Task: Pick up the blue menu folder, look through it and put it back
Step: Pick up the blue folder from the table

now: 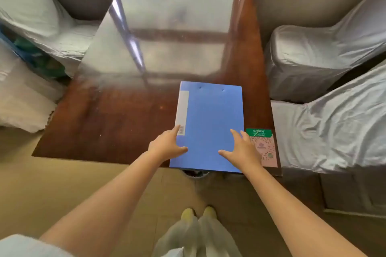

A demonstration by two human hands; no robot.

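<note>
The blue menu folder (pixel 211 119) lies shut and flat on the near right part of the glossy brown table (pixel 117 123), its near edge at the table's front edge. A pale label strip runs along its left side. My left hand (pixel 167 146) rests at the folder's near left edge, thumb on the cover and fingers spread along the side. My right hand (pixel 242 150) lies on the near right part of the cover with fingers spread, reaching the right edge. Neither hand has closed around the folder.
A pink card with a green header and a QR code (pixel 266 148) lies on the table right of the folder. Chairs in white covers stand on the right (pixel 325 123) and left (pixel 31 27). My feet (pixel 198 214) show on the tan floor below.
</note>
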